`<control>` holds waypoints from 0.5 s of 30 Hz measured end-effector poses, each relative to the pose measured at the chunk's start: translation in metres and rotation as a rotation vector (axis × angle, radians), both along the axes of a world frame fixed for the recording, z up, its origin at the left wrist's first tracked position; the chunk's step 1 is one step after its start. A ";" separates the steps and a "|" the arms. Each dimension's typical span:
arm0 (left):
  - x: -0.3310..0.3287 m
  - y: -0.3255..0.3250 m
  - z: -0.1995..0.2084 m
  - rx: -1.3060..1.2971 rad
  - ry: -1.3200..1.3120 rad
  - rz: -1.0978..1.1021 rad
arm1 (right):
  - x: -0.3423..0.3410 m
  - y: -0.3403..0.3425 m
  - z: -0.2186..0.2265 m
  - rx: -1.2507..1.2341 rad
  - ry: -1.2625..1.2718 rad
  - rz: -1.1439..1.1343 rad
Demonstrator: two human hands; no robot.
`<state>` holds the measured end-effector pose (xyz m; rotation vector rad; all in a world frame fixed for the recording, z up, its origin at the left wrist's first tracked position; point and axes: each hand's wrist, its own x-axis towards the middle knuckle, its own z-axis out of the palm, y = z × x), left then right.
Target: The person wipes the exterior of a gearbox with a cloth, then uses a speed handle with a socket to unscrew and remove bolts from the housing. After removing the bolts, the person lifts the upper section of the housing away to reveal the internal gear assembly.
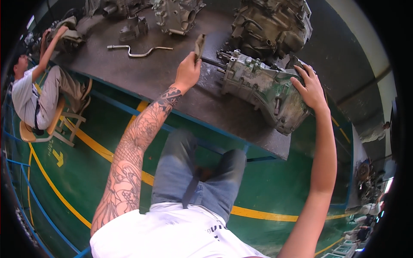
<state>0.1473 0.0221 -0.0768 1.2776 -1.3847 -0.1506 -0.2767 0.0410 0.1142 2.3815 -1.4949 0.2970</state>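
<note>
A metal gearbox lies on its side on the dark workbench, its wide bell-shaped end to the right. From its left end a dark shaft sticks out toward my left hand. That hand is closed on a grey-brown rag, part of which stands up above the fingers. The rag sits at the shaft's outer end; whether the fingers also grip the shaft is hidden. My right hand lies with fingers spread on the wide end of the gearbox housing.
Behind the gearbox stands a larger, dirty transmission. A cranked speed wrench lies left on the bench, near more metal housings. At far left, a seated person handles a cloth over a part. Blue rails run lower left.
</note>
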 end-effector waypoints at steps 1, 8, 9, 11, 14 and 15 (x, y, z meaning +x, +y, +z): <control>-0.002 -0.001 -0.005 0.017 -0.112 -0.057 | -0.001 0.000 -0.003 -0.010 -0.037 -0.016; 0.007 -0.009 -0.013 -0.102 -0.548 -0.199 | 0.010 0.005 -0.004 -0.108 -0.122 -0.015; 0.009 -0.013 -0.012 -0.118 -0.555 -0.253 | 0.011 0.005 -0.004 -0.102 -0.134 -0.024; 0.011 -0.024 -0.012 -0.075 -0.590 -0.300 | 0.010 0.006 -0.005 -0.095 -0.145 -0.032; 0.007 -0.041 -0.011 -0.098 -0.712 -0.334 | 0.010 0.005 -0.006 -0.107 -0.144 -0.028; 0.004 -0.045 -0.011 -0.073 -0.808 -0.324 | 0.010 0.005 -0.005 -0.122 -0.137 -0.026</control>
